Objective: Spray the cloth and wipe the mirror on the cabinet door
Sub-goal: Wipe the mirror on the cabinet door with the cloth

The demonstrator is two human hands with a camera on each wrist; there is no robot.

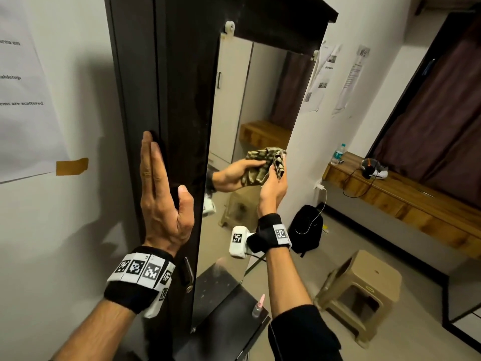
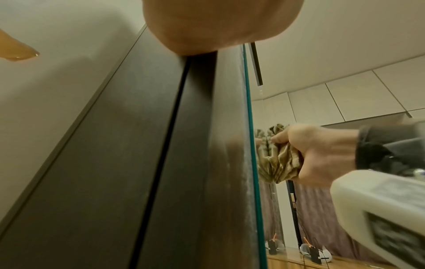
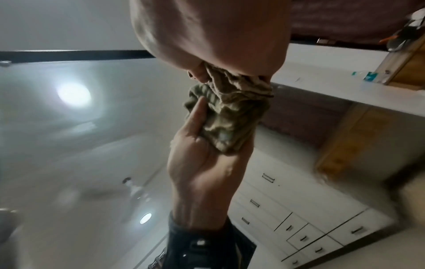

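A tall mirror (image 1: 260,100) is fixed to the dark cabinet door (image 1: 182,100). My right hand (image 1: 272,190) grips a crumpled olive cloth (image 1: 279,165) and holds it against the glass near the mirror's right edge; the mirror reflects both. In the left wrist view the right hand (image 2: 322,154) bunches the cloth (image 2: 285,163) against the mirror edge (image 2: 249,127). The right wrist view shows the cloth (image 3: 232,85) on the glass (image 3: 92,145). My left hand (image 1: 161,194) lies flat with straight fingers on the door's left edge. A small spray bottle (image 1: 258,306) with a pink cap stands on a black surface (image 1: 234,316) below.
A beige plastic stool (image 1: 364,290) and a black backpack (image 1: 307,230) are on the floor to the right. A wooden shelf (image 1: 403,201) along the right wall carries a water bottle (image 1: 338,153). A paper sheet (image 1: 23,87) is taped to the left wall.
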